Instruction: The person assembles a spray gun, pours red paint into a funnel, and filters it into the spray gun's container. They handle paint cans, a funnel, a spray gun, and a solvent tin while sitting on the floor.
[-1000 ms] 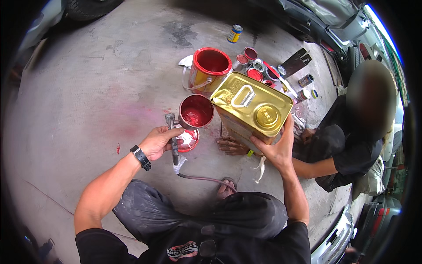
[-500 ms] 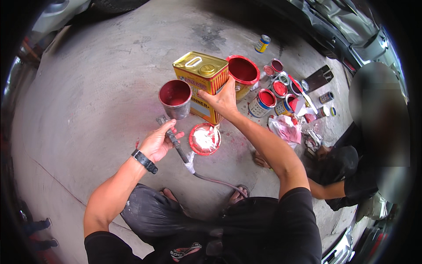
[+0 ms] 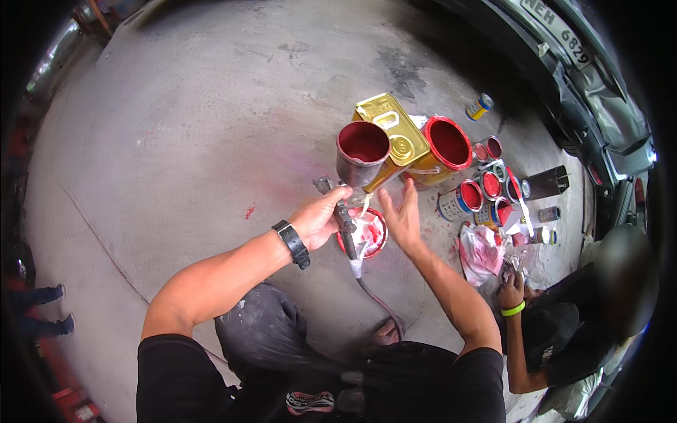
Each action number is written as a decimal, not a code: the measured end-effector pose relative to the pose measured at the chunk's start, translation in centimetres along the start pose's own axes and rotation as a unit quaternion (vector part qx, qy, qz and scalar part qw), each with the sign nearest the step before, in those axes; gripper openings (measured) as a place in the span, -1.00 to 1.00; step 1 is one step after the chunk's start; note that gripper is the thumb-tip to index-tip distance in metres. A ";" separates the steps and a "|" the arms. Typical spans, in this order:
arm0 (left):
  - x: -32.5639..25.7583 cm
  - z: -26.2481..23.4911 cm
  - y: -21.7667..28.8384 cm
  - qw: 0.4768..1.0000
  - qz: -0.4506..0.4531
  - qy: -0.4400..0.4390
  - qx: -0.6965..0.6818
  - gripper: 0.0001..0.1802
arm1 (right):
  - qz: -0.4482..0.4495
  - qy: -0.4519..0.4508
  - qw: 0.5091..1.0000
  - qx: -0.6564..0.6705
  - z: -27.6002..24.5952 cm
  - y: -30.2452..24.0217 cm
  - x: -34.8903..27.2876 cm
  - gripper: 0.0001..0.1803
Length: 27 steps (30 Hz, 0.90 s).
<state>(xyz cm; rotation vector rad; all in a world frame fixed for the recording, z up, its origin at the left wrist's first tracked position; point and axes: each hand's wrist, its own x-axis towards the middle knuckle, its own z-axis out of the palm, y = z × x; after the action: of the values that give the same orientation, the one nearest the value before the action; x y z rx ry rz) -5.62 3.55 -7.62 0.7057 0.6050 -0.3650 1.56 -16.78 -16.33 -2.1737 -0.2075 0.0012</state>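
At the far left edge, a pair of blue shoes (image 3: 44, 308) stands on the concrete floor (image 3: 176, 120), well apart from the work. Moving in, the left hand (image 3: 319, 220), with a black watch (image 3: 292, 244) on its wrist, is clenched around the handle of a spray gun (image 3: 343, 211). The gun's long axis runs roughly up and down in the picture: its hose (image 3: 377, 303) trails down toward the person's knees, and its cup (image 3: 362, 151), red inside and open at the top, sits up and slightly to the right of the grip. Just below the gun lies a round red lid (image 3: 367, 233) with white smears on it.

The right hand (image 3: 403, 215) hovers open, fingers spread, holding nothing, just right of the gun and the lid. Above it a gold rectangular can (image 3: 392, 135) leans tilted against the cup; the right hand is the nearer one to it, and the can lies up and a little left from that palm. A large red-rimmed bucket (image 3: 443, 149) stands touching the can's right side, then a cluster of small red paint tins (image 3: 486, 187) and a stained rag (image 3: 481, 252). Farthest right, another person's hand (image 3: 510, 290) with a yellow-green wristband rests near the rag.
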 end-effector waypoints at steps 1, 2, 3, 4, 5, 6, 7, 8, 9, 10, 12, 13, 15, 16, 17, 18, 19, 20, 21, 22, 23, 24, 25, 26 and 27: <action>0.1 0.2 0.0 1.000 0.001 -0.008 0.000 -0.74 | -0.033 -0.045 0.998 0.008 -1.9 -3.1 -2.4 0.05; 0.5 0.9 -0.3 1.000 -0.003 -0.026 0.001 -0.73 | -0.094 -0.106 0.990 0.020 -3.7 -3.1 -4.2 0.03; 0.6 1.3 -0.6 1.000 -0.001 -0.029 -0.001 -0.73 | -0.030 -0.226 0.958 0.176 -5.6 -7.1 -5.8 0.04; 0.6 2.6 -0.8 0.999 -0.001 -0.038 -0.002 -0.73 | -0.048 -0.219 0.964 0.139 -5.8 -7.3 -6.5 0.02; 0.5 3.2 -0.9 0.999 0.004 -0.042 -0.004 -0.73 | -0.069 -0.219 0.968 0.106 -5.2 -7.5 -7.0 0.00; 0.5 3.6 -1.1 0.999 0.003 -0.040 0.019 -0.73 | -0.090 -0.219 0.969 0.072 -4.6 -7.7 -7.3 -0.01; 0.5 4.1 -1.3 0.998 0.006 -0.039 0.041 -0.73 | -0.076 -0.202 0.973 0.081 -3.5 -7.1 -7.2 -0.05; 0.4 4.6 -1.3 0.997 0.011 -0.036 0.065 -0.73 | -0.065 -0.185 0.976 0.092 -2.0 -5.7 -6.6 -0.09; -0.6 5.6 -1.3 0.995 0.029 -0.043 0.086 -0.70 | -0.043 -0.177 0.976 0.123 -1.7 -5.8 -6.2 -0.16; -1.3 6.3 -0.9 0.992 0.034 -0.041 0.116 -0.68 | -0.024 -0.168 0.973 0.155 -1.4 -6.1 -5.8 -0.24; -2.1 6.6 -0.4 0.984 0.041 -0.026 0.174 -0.65 | 0.039 -0.171 0.950 0.259 -2.0 -8.7 -5.6 -0.47; -2.5 6.8 -0.4 0.980 0.064 -0.043 0.186 -0.59 | 0.034 -0.167 0.952 0.253 -2.1 -7.2 -5.3 -0.68; -3.3 6.6 -0.5 0.969 0.140 -0.073 0.191 -0.49 | 0.073 -0.187 0.951 0.237 -4.5 -9.1 -4.3 -0.68; -3.9 7.0 -0.9 0.959 0.192 -0.095 0.187 -0.45 | 0.091 -0.192 0.950 0.228 -6.5 -10.4 -3.6 -0.68; -4.4 7.4 -1.8 0.949 0.242 -0.025 0.199 -0.41 | 0.085 -0.206 0.956 0.193 -8.5 -11.3 -2.9 -0.75; -4.7 7.6 -2.4 0.954 0.248 -0.023 0.168 -0.44 | 0.086 -0.195 0.960 0.181 -10.1 -13.3 -2.2 -0.69; -4.9 7.5 -3.1 0.957 0.256 -0.019 0.135 -0.46 | 0.106 -0.195 0.958 0.184 -11.1 -14.4 -1.3 -0.62; -5.1 7.7 -3.7 0.960 0.260 -0.016 0.100 -0.49 | 0.129 -0.192 0.955 0.185 -12.0 -15.1 -0.6 -0.54; -5.4 8.2 -4.3 0.971 0.203 0.000 0.127 -0.59 | 0.155 -0.184 0.942 0.236 -13.0 -16.2 0.1 -0.48; -5.1 8.6 -4.4 0.974 0.167 -0.043 0.148 -0.63 | 0.177 -0.175 0.925 0.286 -13.6 -17.1 0.7 -0.42; -4.7 8.9 -4.6 0.973 0.130 -0.087 0.170 -0.67 | 0.162 -0.177 0.925 0.295 -13.7 -16.9 1.3 -0.38; -4.4 9.3 -4.7 0.968 0.092 -0.130 0.192 -0.70 | 0.147 -0.170 0.928 0.298 -13.8 -17.2 1.7 -0.37; -4.5 10.0 -4.7 0.962 0.092 -0.156 0.206 -0.80 | 0.135 -0.162 0.929 0.303 -13.6 -17.4 1.9 -0.35; -4.2 10.1 -4.9 0.957 0.108 -0.180 0.198 -0.81 | 0.123 -0.155 0.930 0.309 -13.3 -17.6 2.0 -0.34; -3.7 9.9 -5.2 0.952 0.124 -0.204 0.191 -0.83 | 0.104 -0.146 0.938 0.298 -13.2 -18.1 2.0 -0.31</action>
<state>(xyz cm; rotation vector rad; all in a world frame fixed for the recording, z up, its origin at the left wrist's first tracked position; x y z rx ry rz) -7.22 -6.64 -1.86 1.0317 0.0467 -0.3832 1.85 -17.09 6.11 -1.5696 -0.1210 0.4533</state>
